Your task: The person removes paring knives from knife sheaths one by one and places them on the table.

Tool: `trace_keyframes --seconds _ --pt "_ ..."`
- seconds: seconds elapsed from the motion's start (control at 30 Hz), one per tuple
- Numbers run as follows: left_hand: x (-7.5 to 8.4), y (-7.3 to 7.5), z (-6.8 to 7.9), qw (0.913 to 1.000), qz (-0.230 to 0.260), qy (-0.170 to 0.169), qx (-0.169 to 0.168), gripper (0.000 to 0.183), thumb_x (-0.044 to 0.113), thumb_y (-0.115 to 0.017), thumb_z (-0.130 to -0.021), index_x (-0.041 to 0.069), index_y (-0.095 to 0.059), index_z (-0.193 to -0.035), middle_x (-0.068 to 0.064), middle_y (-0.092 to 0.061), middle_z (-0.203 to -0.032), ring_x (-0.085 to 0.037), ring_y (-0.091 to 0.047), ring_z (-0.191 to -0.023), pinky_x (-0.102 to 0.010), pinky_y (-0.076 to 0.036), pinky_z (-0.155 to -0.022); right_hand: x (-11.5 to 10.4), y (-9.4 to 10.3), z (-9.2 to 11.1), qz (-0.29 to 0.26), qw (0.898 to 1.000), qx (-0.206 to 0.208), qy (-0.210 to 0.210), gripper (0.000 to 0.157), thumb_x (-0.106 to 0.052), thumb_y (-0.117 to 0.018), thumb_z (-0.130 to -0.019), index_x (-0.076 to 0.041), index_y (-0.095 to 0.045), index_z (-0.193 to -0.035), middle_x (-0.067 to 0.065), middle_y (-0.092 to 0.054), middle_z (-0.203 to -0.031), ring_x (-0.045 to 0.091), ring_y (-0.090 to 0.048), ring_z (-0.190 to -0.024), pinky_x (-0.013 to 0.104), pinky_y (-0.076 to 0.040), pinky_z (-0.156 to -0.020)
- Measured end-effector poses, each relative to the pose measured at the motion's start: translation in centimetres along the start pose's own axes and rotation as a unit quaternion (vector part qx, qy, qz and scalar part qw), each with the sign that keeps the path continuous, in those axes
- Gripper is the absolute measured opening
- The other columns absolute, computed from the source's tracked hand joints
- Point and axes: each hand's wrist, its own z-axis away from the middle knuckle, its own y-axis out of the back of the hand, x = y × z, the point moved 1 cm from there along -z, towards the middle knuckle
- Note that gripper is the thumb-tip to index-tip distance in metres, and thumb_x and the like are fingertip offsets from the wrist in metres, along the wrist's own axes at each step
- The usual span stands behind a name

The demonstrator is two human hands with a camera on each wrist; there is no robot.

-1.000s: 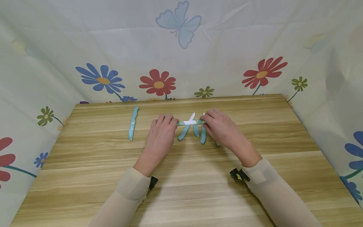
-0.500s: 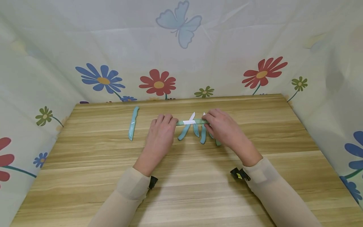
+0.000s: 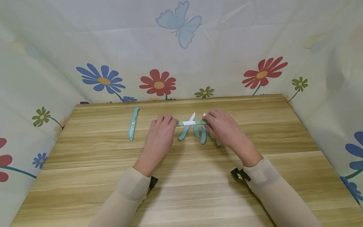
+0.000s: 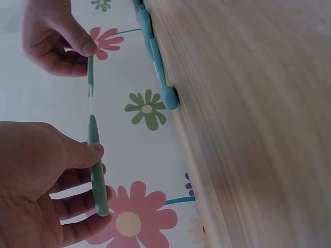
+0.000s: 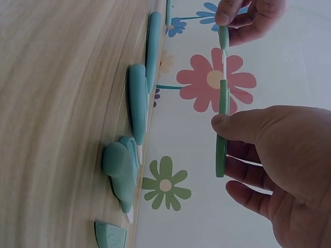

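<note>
My left hand [image 3: 161,134] pinches the green handle [image 4: 98,175] of a small paring knife between thumb and fingers. Its white blade [image 3: 187,123] points right, and the tip end lies inside a green sheath [image 5: 221,150]. My right hand [image 3: 225,129] pinches that sheath by its far part. Both wrist views show knife and sheath in line, raised above the table. Beneath them lie a blue-handled knife [image 3: 184,133] with bare white blade, a blue sheath [image 3: 196,130] and another blue-handled knife [image 3: 203,136]. A green end [image 3: 218,143] shows partly under my right hand.
A blue knife in its sheath [image 3: 132,126] lies apart on the left of the wood-grain table [image 3: 181,195]. A flowered cloth [image 3: 221,56] hangs behind the table's back edge and along both sides.
My right fingers have shifted slightly right along the sheath, so more of it shows than one second ago. The left hand and the loose knives have stayed put.
</note>
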Motion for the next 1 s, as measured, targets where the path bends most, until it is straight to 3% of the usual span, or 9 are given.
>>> trace_keyframes --seconds 1.0 --pt "-0.17 -0.01 0.11 0.9997 -0.001 0.025 -0.002 0.021 0.0 -0.07 -0.098 0.003 -0.074 -0.119 -0.011 -0.066 -0.112 -0.032 -0.059 -0.102 -0.048 -0.054 -0.087 0.35 -0.13 0.1 0.01 0.999 -0.009 -0.053 0.023 -0.007 -0.079 -0.095 0.0 -0.075 -0.117 0.013 -0.072 -0.111 0.033 -0.066 -0.106 0.048 -0.056 -0.092"
